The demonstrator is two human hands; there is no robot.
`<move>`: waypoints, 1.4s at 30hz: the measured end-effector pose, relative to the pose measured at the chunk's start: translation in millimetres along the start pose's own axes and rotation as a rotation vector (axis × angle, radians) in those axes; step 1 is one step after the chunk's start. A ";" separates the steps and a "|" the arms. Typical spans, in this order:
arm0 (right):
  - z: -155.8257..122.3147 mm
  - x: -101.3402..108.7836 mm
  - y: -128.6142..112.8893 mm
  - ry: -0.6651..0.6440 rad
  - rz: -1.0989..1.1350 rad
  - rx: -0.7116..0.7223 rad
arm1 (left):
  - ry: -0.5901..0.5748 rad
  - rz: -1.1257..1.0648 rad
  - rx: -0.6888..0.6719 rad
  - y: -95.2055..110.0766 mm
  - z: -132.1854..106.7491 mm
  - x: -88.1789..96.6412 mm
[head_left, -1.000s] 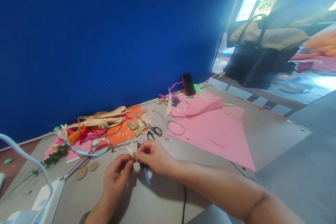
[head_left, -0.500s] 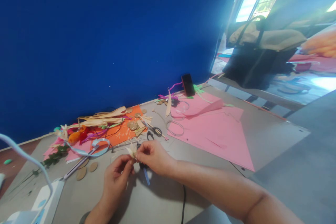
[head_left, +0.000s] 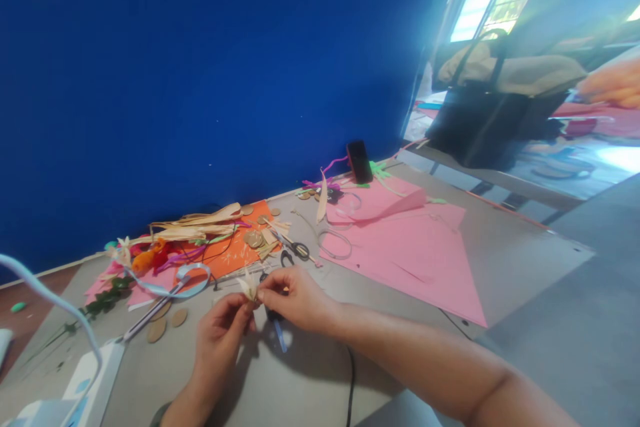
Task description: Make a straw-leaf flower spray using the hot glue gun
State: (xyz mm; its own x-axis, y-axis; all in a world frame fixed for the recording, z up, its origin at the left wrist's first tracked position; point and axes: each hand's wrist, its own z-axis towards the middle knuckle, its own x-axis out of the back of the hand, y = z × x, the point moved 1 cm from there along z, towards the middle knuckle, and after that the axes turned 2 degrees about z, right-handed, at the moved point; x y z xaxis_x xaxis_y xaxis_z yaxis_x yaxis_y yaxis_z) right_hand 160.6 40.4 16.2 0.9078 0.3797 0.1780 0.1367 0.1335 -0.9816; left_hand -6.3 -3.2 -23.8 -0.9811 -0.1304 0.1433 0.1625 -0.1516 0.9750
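Note:
A small cream-coloured flower of pale, husk-like petals (head_left: 249,284) stands up between my fingertips, its lower part hidden by them. My left hand (head_left: 223,330) pinches it from the left and below. From the right, my right hand (head_left: 295,297) closes thumb and forefinger on its base. Just behind and under my right fingers lies a dark tool with a pale blue end (head_left: 279,335), mostly covered, so I cannot tell its kind. Black-handled scissors (head_left: 299,251) rest on the table beyond my right hand.
Orange paper (head_left: 227,255) bears dried husk strips (head_left: 200,223) and wooden discs. Pink sheets (head_left: 400,267) lie right, with a phone (head_left: 359,161) propped behind. A white power strip (head_left: 95,380), leafy sprig (head_left: 107,297) and loose discs (head_left: 157,330) are left. A blue wall (head_left: 225,80) stands behind.
The flower sits slightly higher and further left between my fingers, its petals showing more. Both hands keep their pinch in nearly the same place.

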 end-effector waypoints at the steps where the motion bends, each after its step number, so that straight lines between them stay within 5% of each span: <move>1: 0.0 0.4 -0.7 -0.001 -0.001 0.006 | 0.004 -0.006 0.001 1.0 -0.1 0.2; 19: 10.4 3.6 8.3 -0.133 0.361 -0.003 | -0.036 -0.105 0.096 3.3 -0.8 -1.3; 42: 13.7 -3.2 25.6 -0.123 0.449 -0.137 | 0.001 -0.033 0.051 -3.2 -2.2 1.1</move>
State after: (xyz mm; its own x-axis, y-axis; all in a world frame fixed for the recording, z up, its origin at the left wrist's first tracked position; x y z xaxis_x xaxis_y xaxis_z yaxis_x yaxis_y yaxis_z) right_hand 155.7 55.1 -8.5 0.8367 0.4786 -0.2663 -0.1993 -0.1868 -0.9620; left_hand -7.6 -4.9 -27.2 -0.9858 -0.1267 0.1104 0.1240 -0.1056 0.9866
